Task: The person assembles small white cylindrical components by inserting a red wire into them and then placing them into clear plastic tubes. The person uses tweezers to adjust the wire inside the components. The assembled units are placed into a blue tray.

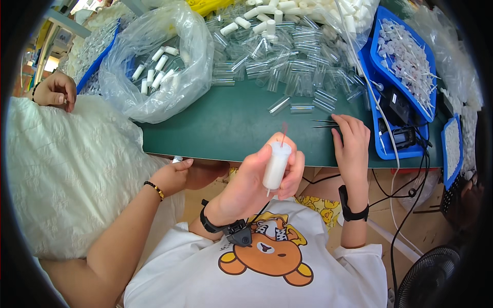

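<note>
My left hand (248, 173) grips a white cylinder (276, 167) upright in front of my chest, above the table's near edge. The cylinder seems to sit in a clear sleeve, with a thin reddish strand (284, 134) rising from its top and a small nub at its lower end. On the tabletop to the right, my right hand (354, 141) has thumb and forefinger closed on dark tweezers (323, 123), whose tips point left. Just beyond lie several loose clear tubes (302, 109).
Heaped clear tubes (308, 72) and white cylinders (280, 15) cover the far table. A plastic bag (197, 77) holds more cylinders. Blue trays (377, 61) with small white parts and black cables (427, 149) stand right. At left sits a co-worker, whose hand (172, 177) holds a small white piece.
</note>
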`<action>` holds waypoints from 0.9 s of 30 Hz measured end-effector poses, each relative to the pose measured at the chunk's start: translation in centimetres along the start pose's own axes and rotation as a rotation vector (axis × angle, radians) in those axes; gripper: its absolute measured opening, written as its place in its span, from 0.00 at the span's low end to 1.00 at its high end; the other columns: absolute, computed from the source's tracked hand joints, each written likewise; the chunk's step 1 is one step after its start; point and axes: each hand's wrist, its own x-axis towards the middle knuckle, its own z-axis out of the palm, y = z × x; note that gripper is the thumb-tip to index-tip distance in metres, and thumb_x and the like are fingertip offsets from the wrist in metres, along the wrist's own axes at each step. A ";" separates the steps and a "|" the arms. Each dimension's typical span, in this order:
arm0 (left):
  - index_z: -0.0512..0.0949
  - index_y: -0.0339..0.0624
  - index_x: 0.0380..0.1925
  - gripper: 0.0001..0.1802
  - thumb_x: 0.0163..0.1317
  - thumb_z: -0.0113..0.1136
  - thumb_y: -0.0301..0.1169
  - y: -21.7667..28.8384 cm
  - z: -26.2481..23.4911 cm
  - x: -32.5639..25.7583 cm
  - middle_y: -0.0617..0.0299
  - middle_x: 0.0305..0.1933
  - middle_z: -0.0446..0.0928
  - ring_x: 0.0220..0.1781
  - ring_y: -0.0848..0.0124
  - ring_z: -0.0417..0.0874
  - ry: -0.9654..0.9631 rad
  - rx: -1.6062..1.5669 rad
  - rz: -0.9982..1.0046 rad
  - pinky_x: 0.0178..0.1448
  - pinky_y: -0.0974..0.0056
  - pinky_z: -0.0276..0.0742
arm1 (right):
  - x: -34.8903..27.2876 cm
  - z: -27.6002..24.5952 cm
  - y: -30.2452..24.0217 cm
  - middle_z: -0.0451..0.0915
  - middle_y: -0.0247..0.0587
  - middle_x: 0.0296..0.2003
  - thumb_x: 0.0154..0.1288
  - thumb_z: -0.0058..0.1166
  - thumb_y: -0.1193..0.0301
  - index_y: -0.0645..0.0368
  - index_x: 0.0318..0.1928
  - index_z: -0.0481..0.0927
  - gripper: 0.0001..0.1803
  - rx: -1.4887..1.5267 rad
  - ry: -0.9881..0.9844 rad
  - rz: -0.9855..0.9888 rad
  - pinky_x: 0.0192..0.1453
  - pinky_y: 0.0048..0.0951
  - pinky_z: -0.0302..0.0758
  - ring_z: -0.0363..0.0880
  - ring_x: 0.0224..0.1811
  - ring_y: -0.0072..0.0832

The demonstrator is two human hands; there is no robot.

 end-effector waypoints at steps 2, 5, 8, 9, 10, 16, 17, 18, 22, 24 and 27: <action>0.62 0.47 0.34 0.19 0.67 0.31 0.49 -0.1 0.1 0.0 0.64 0.23 0.63 0.22 0.77 0.59 -0.057 -0.040 0.013 0.27 0.73 0.57 | 0.0 0.0 0.1 0.73 0.41 0.38 0.54 0.52 0.79 0.61 0.41 0.74 0.12 0.000 -0.014 0.004 0.51 0.35 0.63 0.70 0.44 0.35; 0.63 0.46 0.36 0.18 0.67 0.32 0.47 0.1 0.2 -0.1 0.62 0.24 0.64 0.24 0.75 0.62 -0.073 0.016 0.008 0.30 0.71 0.61 | 0.1 -0.1 0.3 0.72 0.41 0.36 0.54 0.51 0.79 0.62 0.40 0.74 0.11 0.012 -0.052 0.020 0.49 0.34 0.64 0.71 0.43 0.36; 0.63 0.42 0.35 0.20 0.66 0.31 0.48 0.0 2.0 0.0 0.63 0.22 0.63 0.23 0.74 0.63 0.116 0.087 0.031 0.27 0.69 0.62 | 0.1 -0.6 -0.1 0.71 0.42 0.35 0.56 0.50 0.80 0.63 0.40 0.72 0.09 0.129 -0.046 0.085 0.45 0.33 0.67 0.71 0.41 0.38; 0.63 0.42 0.35 0.20 0.65 0.31 0.48 0.1 2.0 0.0 0.63 0.22 0.63 0.23 0.74 0.63 0.099 0.023 0.011 0.27 0.69 0.62 | 0.0 -1.1 -0.4 0.71 0.43 0.35 0.57 0.49 0.80 0.64 0.40 0.72 0.09 0.185 -0.040 0.111 0.44 0.32 0.68 0.71 0.40 0.39; 0.63 0.42 0.35 0.20 0.65 0.32 0.48 0.3 2.0 -0.2 0.63 0.22 0.63 0.22 0.74 0.63 0.081 -0.040 -0.008 0.27 0.68 0.62 | 0.0 -1.6 -0.7 0.71 0.43 0.35 0.58 0.48 0.80 0.64 0.41 0.71 0.09 0.241 -0.034 0.138 0.43 0.32 0.69 0.72 0.39 0.40; 0.64 0.41 0.31 0.21 0.65 0.35 0.50 0.2 1.7 -0.1 0.66 0.19 0.61 0.20 0.75 0.61 0.042 -0.041 -0.058 0.24 0.69 0.60 | -1.0 -3.5 -2.4 0.71 0.44 0.36 0.61 0.45 0.80 0.65 0.42 0.70 0.08 0.490 0.050 0.261 0.41 0.26 0.70 0.74 0.34 0.31; 0.64 0.42 0.30 0.21 0.65 0.36 0.50 0.1 1.6 -0.1 0.67 0.18 0.60 0.19 0.76 0.60 0.028 -0.023 -0.057 0.23 0.70 0.59 | -1.3 -3.5 -2.7 0.72 0.44 0.36 0.62 0.45 0.81 0.65 0.43 0.69 0.08 0.557 0.062 0.280 0.40 0.26 0.70 0.74 0.34 0.29; 0.64 0.42 0.29 0.22 0.65 0.36 0.50 0.0 1.6 -0.1 0.68 0.18 0.59 0.18 0.77 0.59 0.023 -0.025 -0.055 0.23 0.70 0.58 | -1.5 -3.6 -2.9 0.72 0.43 0.35 0.62 0.44 0.81 0.66 0.44 0.69 0.09 0.624 0.074 0.299 0.40 0.25 0.70 0.74 0.34 0.27; 0.63 0.44 0.26 0.22 0.66 0.35 0.50 -0.1 1.7 0.0 0.72 0.15 0.57 0.16 0.79 0.56 0.016 -0.037 -0.042 0.21 0.72 0.54 | -2.1 -4.1 -4.2 0.72 0.41 0.35 0.63 0.41 0.82 0.66 0.47 0.65 0.11 0.980 0.102 0.329 0.38 0.22 0.70 0.73 0.33 0.22; 0.63 0.44 0.26 0.22 0.67 0.33 0.50 -0.2 1.5 0.1 0.73 0.15 0.57 0.16 0.80 0.56 0.008 -0.059 -0.034 0.21 0.72 0.54 | -2.3 -4.4 -5.2 0.71 0.40 0.33 0.64 0.40 0.81 0.66 0.47 0.64 0.11 1.071 0.082 0.334 0.36 0.20 0.69 0.71 0.30 0.21; 0.63 0.45 0.27 0.22 0.67 0.32 0.50 -0.5 0.7 0.3 0.72 0.17 0.58 0.18 0.79 0.58 0.031 -0.113 0.026 0.24 0.71 0.55 | -3.2 -4.9 -5.7 0.69 0.39 0.30 0.65 0.39 0.78 0.66 0.48 0.63 0.11 1.246 -0.015 0.298 0.31 0.18 0.66 0.68 0.25 0.18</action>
